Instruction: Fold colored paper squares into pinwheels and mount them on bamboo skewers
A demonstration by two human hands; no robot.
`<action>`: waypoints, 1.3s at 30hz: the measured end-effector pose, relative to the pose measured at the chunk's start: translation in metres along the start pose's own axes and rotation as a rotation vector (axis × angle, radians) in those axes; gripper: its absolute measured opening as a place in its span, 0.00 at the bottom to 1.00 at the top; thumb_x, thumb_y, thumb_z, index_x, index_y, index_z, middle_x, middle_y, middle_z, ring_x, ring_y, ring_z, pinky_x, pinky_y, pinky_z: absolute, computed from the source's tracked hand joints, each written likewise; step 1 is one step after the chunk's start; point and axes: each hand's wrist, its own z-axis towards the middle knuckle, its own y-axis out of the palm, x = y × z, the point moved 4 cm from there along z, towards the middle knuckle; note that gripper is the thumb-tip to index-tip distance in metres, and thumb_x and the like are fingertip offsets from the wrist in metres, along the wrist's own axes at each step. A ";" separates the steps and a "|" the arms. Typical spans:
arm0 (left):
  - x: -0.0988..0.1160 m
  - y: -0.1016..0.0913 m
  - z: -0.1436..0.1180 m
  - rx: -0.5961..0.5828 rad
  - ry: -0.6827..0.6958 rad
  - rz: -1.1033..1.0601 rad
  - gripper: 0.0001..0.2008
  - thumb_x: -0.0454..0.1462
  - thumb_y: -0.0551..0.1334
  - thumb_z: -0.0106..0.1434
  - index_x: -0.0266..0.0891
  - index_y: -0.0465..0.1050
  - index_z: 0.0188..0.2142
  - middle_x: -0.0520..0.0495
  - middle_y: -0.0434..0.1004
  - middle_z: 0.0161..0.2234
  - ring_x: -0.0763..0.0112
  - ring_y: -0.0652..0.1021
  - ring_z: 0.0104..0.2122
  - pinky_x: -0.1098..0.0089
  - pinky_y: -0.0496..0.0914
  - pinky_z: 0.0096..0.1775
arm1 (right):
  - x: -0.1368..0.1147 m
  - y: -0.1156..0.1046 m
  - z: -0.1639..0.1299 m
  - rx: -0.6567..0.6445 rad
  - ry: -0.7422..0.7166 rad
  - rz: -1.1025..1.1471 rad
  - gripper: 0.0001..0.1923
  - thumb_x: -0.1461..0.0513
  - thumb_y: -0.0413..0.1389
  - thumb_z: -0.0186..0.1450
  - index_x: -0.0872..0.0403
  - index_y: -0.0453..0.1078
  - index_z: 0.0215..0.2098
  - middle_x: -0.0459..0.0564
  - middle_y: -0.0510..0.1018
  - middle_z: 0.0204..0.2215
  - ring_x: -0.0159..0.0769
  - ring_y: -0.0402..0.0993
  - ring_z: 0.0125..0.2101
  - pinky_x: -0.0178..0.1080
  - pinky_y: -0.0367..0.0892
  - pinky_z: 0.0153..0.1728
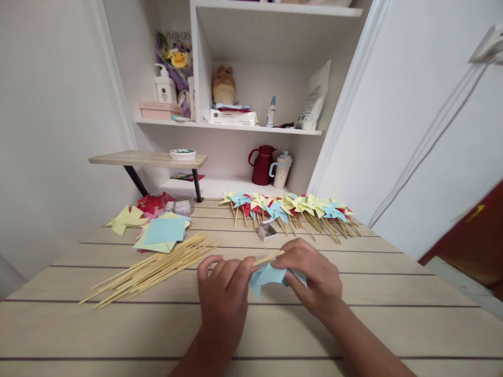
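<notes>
A pale slatted worktop (393, 293) fills the lower frame beneath white alcove shelves, where a red jug (261, 164) and a lidded mug (281, 170) stand at upper centre. At lower centre, the left hand (225, 293) pinches one edge of a light-blue paper pinwheel (268, 276) while the right hand (314, 277) closes over its other side and holds a bamboo skewer (268, 257) against it. The thin paper looks liable to tear or crease if the stick is forced, and the skewer's point lies close to the left fingertips. Just left, a loose pile of bamboo skewers (153, 268) could roll if nudged by a wrist. Coloured paper squares (163, 233) sit at centre left; a row of finished pinwheels (293, 209) crowds the far edge, with a small clear box (267, 231) before it. Bare boards lie to the right and nearest the camera.
</notes>
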 end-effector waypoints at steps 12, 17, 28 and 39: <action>0.001 0.001 0.002 0.004 0.005 -0.004 0.09 0.32 0.57 0.68 0.42 0.73 0.44 0.55 0.80 0.31 0.74 0.76 0.29 0.62 0.60 0.48 | -0.003 -0.001 0.002 -0.008 -0.013 -0.004 0.14 0.72 0.55 0.62 0.53 0.73 0.44 0.49 0.80 0.29 0.39 0.70 0.32 0.43 0.69 0.35; 0.001 0.001 0.001 -0.008 0.009 -0.013 0.09 0.31 0.56 0.68 0.42 0.73 0.45 0.54 0.81 0.31 0.74 0.77 0.30 0.62 0.60 0.48 | -0.002 -0.001 0.000 -0.016 -0.015 0.024 0.15 0.73 0.55 0.62 0.53 0.73 0.44 0.50 0.80 0.30 0.39 0.70 0.32 0.44 0.69 0.36; 0.001 0.001 0.001 -0.007 0.014 -0.036 0.09 0.31 0.56 0.68 0.42 0.72 0.45 0.53 0.80 0.31 0.73 0.76 0.30 0.62 0.60 0.47 | -0.002 -0.001 0.000 -0.018 -0.028 0.030 0.13 0.72 0.56 0.63 0.54 0.73 0.44 0.51 0.79 0.30 0.39 0.70 0.32 0.45 0.69 0.36; 0.000 0.004 0.001 -0.018 0.010 -0.039 0.09 0.30 0.58 0.67 0.41 0.72 0.45 0.54 0.79 0.30 0.73 0.76 0.30 0.62 0.60 0.47 | -0.003 -0.001 0.001 -0.024 -0.040 0.018 0.12 0.71 0.55 0.64 0.54 0.73 0.44 0.51 0.79 0.30 0.39 0.71 0.32 0.45 0.70 0.36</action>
